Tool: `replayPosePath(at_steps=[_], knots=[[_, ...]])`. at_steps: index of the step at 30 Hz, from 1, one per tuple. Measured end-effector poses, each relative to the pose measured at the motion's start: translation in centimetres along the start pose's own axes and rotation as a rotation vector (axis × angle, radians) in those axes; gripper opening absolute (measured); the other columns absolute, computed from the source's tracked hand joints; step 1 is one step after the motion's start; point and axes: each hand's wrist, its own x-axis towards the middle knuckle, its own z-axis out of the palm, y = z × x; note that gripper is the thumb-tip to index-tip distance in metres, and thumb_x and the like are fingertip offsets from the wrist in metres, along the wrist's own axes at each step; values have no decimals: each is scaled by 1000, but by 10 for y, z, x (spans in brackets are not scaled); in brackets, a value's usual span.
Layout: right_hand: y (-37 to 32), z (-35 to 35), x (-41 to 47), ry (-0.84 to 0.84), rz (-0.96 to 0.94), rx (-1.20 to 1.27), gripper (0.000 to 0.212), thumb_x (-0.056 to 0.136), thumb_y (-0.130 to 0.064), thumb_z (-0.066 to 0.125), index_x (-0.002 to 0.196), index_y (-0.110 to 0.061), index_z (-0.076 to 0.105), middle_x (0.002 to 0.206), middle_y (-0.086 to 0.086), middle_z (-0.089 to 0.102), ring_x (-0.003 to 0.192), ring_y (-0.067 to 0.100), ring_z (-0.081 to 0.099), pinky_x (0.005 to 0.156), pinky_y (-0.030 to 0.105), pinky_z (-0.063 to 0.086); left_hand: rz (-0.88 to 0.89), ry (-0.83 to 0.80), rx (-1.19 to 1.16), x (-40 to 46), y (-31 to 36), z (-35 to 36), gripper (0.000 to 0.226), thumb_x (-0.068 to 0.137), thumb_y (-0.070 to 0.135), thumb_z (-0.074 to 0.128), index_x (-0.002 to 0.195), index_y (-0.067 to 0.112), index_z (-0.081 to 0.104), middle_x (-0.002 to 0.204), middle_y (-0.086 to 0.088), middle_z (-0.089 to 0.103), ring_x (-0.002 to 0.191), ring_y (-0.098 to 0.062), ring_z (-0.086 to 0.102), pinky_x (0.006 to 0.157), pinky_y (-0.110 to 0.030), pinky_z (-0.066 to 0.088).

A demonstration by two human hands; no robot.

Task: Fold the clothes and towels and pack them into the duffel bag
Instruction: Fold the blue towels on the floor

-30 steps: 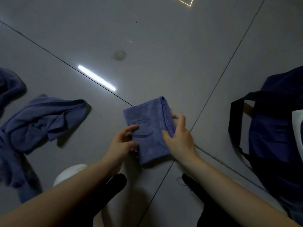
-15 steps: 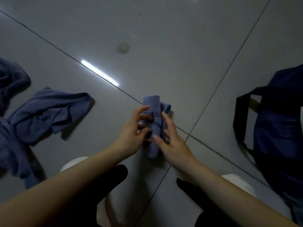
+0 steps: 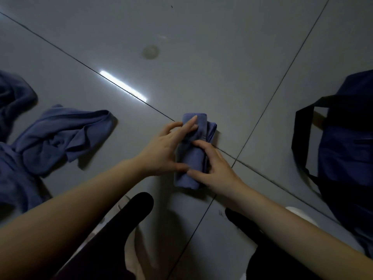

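Note:
A small blue towel (image 3: 191,158), folded into a narrow strip, lies on the grey tiled floor in the middle of the view. My left hand (image 3: 163,150) rests on its left side with straight fingers laid across its far end. My right hand (image 3: 214,168) presses on its right side, fingers spread over the fabric. A dark blue duffel bag (image 3: 347,158) with black straps sits on the floor at the right edge. A crumpled blue garment (image 3: 58,136) lies on the floor to the left.
More dark blue cloth (image 3: 14,98) is heaped at the far left edge. My knees in black trousers (image 3: 121,229) are at the bottom of the view. Grout lines cross the floor under the towel.
The towel went from a flat square to a narrow folded strip. Both hands moved together onto it and now press it flat.

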Motion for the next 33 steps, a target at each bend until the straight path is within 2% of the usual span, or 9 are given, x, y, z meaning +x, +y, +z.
replayPosePath(at_steps=[3, 6, 8, 12, 17, 20, 24, 27, 33], knots=[[-4, -8, 4, -54, 2, 3, 76, 65, -40, 79, 126, -51, 35, 137, 3, 42, 127, 17, 43, 102, 27, 39, -23, -96, 14, 1, -2, -4, 105, 64, 69, 61, 149, 38, 8, 150, 1, 36, 139, -22, 20, 111, -30, 21], [-11, -20, 4, -100, -4, -73, 81, 57, -44, 77, 128, -46, 36, 136, 4, 43, 126, 19, 43, 105, 36, 40, 37, -84, 95, -3, 0, -3, 92, 69, 72, 58, 146, 33, 28, 152, 2, 31, 137, -26, 25, 112, -36, 26], [-19, -32, -5, -104, 12, -101, 80, 61, -27, 79, 128, -43, 39, 132, 5, 42, 122, 19, 44, 105, 39, 40, 74, -75, 115, -5, 6, -2, 85, 74, 75, 52, 144, 33, 31, 152, -2, 29, 134, -28, 33, 109, -42, 34], [-33, -72, -53, -42, 53, -104, 74, 62, -19, 72, 120, -50, 39, 132, -1, 39, 119, 10, 43, 96, 15, 39, 223, -97, 93, 5, 41, 2, 76, 84, 70, 45, 147, 32, 26, 152, -6, 26, 124, -25, 46, 101, -35, 41], [-44, -141, -137, 146, 107, 1, 66, 64, -21, 65, 116, -56, 43, 129, -14, 42, 107, 4, 53, 80, 18, 45, 494, -128, 185, 51, 124, -3, 63, 90, 55, 45, 146, 31, 29, 152, -3, 24, 115, -21, 53, 88, -32, 48], [-41, -179, -186, 341, 91, 126, 62, 66, -17, 66, 109, -57, 45, 126, -13, 47, 107, 11, 58, 76, 22, 51, 585, -152, 295, 88, 179, -10, 63, 88, 41, 61, 142, 36, 30, 150, 3, 19, 115, -20, 54, 80, -29, 49], [-27, -240, -234, 533, 150, 162, 62, 78, -3, 67, 112, -52, 49, 125, -9, 50, 105, 22, 60, 85, 47, 54, 544, -284, 425, 124, 246, -5, 55, 94, 43, 52, 143, 38, 30, 148, 11, 22, 128, -13, 38, 95, -24, 40], [-10, -294, -251, 522, 277, 206, 51, 83, -7, 63, 112, -47, 52, 120, -5, 53, 98, 24, 60, 86, 49, 52, 435, -285, 465, 149, 286, 24, 49, 94, 49, 46, 141, 39, 33, 145, 11, 26, 129, -15, 34, 103, -31, 39], [30, -348, -240, 622, 315, -199, 49, 82, -17, 61, 122, -41, 45, 117, -3, 47, 97, 21, 52, 78, 38, 46, -185, -79, -173, 192, 323, 119, 75, 81, 58, 63, 144, 39, 28, 154, 1, 10, 133, -28, 37, 105, -36, 37]])
